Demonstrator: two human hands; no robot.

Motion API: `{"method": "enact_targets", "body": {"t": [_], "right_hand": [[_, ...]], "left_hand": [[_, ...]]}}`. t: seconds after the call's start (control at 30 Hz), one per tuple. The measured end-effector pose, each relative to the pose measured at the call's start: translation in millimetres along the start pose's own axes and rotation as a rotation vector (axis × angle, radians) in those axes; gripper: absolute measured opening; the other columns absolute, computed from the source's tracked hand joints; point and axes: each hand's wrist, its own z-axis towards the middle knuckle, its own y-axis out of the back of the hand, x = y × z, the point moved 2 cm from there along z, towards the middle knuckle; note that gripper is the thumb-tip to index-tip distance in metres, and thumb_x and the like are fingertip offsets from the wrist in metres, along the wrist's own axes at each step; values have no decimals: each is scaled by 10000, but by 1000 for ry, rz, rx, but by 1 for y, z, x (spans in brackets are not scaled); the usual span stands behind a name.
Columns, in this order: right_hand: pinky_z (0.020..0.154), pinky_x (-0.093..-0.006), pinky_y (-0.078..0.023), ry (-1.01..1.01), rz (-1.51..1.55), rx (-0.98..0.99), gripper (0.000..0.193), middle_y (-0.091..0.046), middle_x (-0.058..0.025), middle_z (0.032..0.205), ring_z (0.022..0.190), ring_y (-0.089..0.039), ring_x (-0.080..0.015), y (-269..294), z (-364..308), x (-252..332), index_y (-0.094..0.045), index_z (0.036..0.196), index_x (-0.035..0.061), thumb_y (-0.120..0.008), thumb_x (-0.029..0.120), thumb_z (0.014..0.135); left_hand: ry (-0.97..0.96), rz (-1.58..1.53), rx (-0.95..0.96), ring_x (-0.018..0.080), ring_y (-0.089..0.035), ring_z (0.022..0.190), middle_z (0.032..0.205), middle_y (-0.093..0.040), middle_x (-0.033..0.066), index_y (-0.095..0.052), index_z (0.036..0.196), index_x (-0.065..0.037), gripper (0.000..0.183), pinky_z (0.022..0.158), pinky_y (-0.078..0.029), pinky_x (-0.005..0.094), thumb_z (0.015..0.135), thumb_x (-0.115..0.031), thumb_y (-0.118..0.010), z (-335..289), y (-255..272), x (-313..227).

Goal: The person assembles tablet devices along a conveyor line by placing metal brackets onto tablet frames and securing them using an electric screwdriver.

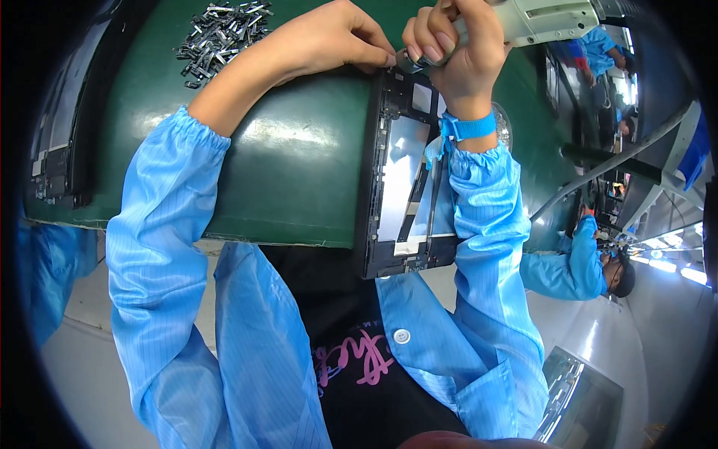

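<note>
An opened tablet housing [404, 168], black-framed with silvery inner plates and a dark ribbon cable, lies at the table's near edge. My right hand [471, 63] is wrapped around a pale green electric screwdriver [542, 22], its tip end pointing left toward the housing's far edge. Beside that tip, my left hand [344, 37] has thumb and fingers pinched together at the housing's far corner. Whatever lies between those fingertips is too small to make out. A blue wrist strap [471, 127] circles my right wrist, its loose end hanging over the housing.
A pile of small black and silver parts [221, 41] lies on the green table [292, 165], beyond my left forearm. More tablet housings [60, 142] sit at the far left. Off to the right, a person in blue [568, 266] sits near a grey metal bar [621, 157].
</note>
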Motion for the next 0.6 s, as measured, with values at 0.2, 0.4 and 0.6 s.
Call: {"method": "enact_targets", "body": {"t": [0.2,0.4,0.6], "right_hand": [[388,-291,-379,-23,44,11,241,-320,-1,471,347,-339,-140,5,-1,-4,-472,821,85,-548,213,1012],[386,-291,-376,-1,32,3,235,-325,1,474,349,-345,-137,5,1,-3,-490,828,77,-547,211,1013],[376,-283,-367,52,2,-112,126,-392,0,501,360,-372,-122,-12,1,8,-584,969,20,-601,144,984]], "left_hand": [[-1,-8,3,102,-607,693,781,-727,79,-747,932,49,170,665,-497,264,856,-102,-719,1,-1,-1],[-16,1,7,102,-609,700,788,-729,83,-745,943,50,180,674,-497,259,861,-108,-716,2,0,-1],[29,119,-92,123,-638,689,797,-732,98,-743,940,51,185,649,-512,288,869,-117,-709,-1,1,-11]]}}
